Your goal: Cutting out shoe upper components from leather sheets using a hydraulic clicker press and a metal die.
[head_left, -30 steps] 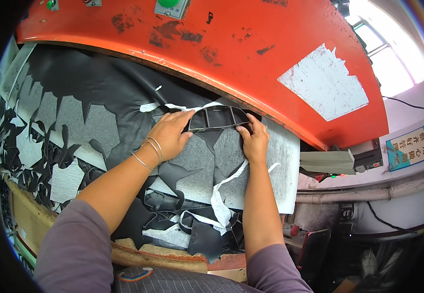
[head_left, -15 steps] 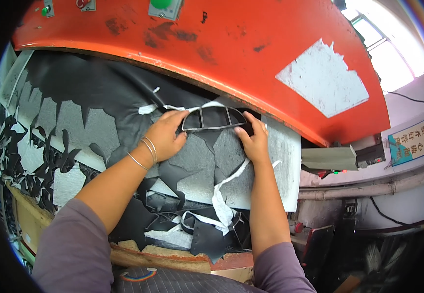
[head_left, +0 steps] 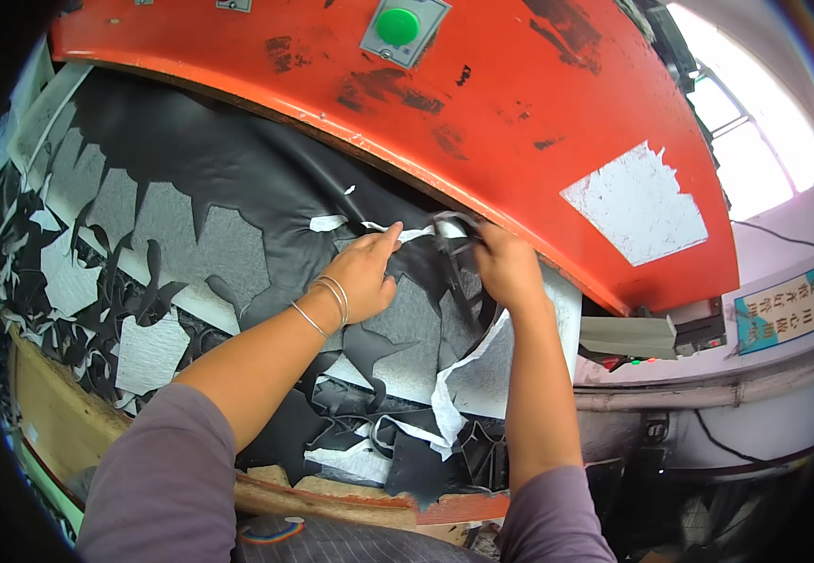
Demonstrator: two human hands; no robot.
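Observation:
My right hand grips a half-moon metal cutting die with cross bars. The die is tipped up on its side and smeared by motion. My left hand rests on the black sheet material, its index finger stretched out and thumb apart, holding nothing. Just beyond its fingertips lies a thin torn white strip. Grey patches show where pieces of the black sheet are gone. A longer white strip trails below my right hand.
A red machine beam with a green button spans the far side, close over the sheet. Black and white scraps litter the left and front. A worn wooden edge runs along the near side. A white board shows at right.
The die was flat between both hands; my left hand has let go of it, and my right hand has tilted it upright. The whole view has shifted too.

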